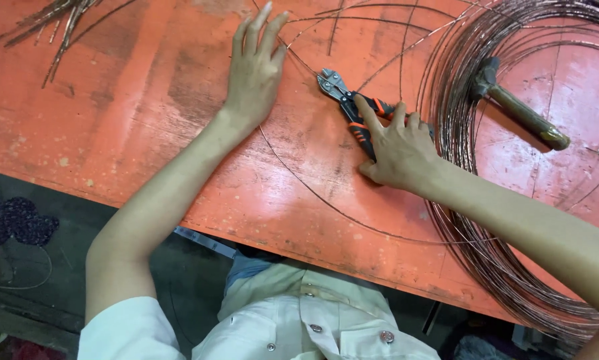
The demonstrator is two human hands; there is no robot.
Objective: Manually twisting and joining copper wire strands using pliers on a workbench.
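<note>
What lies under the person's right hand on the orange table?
The right hand covers the orange-and-black handles of the wire cutters; only the grey jaws and part of the grips show. The grip's rear ends are hidden.

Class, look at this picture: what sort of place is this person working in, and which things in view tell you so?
Most likely a small metalwork or wire workshop. A worn orange workbench carries a big coil of copper-coloured wire and a hammer, and the right hand grips wire cutters while the left hand lies flat beside a strand.
</note>
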